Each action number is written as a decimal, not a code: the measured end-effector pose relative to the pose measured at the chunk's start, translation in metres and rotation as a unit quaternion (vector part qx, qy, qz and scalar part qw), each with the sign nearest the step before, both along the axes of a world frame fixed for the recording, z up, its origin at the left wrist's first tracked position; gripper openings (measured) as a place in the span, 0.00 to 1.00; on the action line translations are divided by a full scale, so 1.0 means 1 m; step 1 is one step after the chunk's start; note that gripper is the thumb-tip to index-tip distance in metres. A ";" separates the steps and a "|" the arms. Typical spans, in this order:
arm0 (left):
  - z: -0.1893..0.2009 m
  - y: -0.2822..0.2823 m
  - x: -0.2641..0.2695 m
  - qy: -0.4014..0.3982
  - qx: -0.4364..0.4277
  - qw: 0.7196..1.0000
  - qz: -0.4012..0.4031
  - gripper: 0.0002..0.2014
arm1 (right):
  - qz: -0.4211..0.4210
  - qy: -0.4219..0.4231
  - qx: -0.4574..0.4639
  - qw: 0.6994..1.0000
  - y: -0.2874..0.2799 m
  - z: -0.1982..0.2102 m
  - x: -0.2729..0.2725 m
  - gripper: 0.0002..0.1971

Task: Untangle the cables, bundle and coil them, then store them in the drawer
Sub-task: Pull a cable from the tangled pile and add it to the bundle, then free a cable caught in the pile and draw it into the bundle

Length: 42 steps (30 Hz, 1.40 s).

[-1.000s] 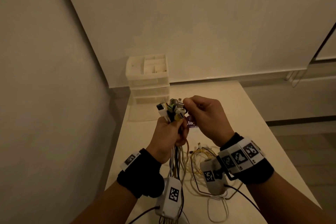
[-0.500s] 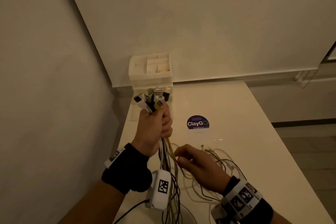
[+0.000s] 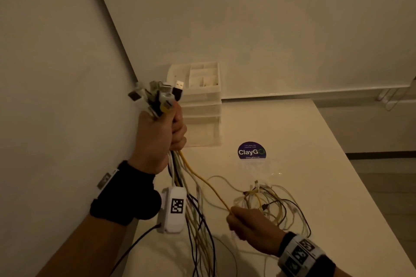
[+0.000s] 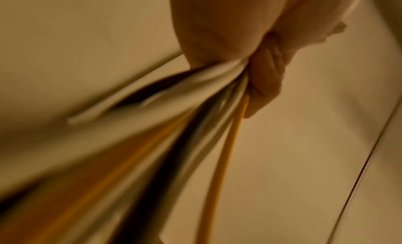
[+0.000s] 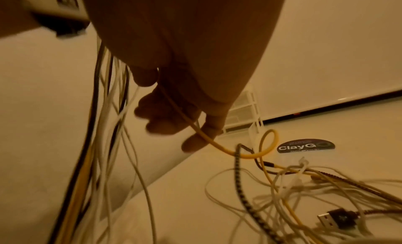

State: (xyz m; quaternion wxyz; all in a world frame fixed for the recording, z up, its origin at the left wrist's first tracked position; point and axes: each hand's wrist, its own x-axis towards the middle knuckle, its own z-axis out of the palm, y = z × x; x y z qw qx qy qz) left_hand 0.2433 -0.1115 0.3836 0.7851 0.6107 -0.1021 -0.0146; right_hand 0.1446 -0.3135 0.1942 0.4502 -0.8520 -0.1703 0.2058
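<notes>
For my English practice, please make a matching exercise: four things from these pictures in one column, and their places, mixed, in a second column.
Things:
1. left hand
2. right hand
3. drawer unit
4. round ClayGo sticker

Places or states:
A. flat on the table top, near the drawer unit
B. raised, gripping many cable ends
C. at the table's far corner by the wall
D. low over the table, pinching the yellow cable

Pairs: 1-B, 2-D, 3-C, 4-A
</notes>
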 end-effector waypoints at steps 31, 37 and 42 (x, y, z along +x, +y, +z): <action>-0.048 -0.001 0.034 -0.037 0.252 0.923 0.288 0.06 | -0.293 -0.050 0.105 0.949 -0.060 0.031 0.043 0.19; -0.057 -0.031 0.004 -0.143 0.341 0.920 0.132 0.02 | -0.267 -0.019 0.105 0.958 -0.063 0.076 0.060 0.20; -0.069 -0.074 -0.012 -0.119 0.344 0.929 -0.066 0.06 | -0.211 0.016 0.272 0.939 -0.050 0.118 0.063 0.17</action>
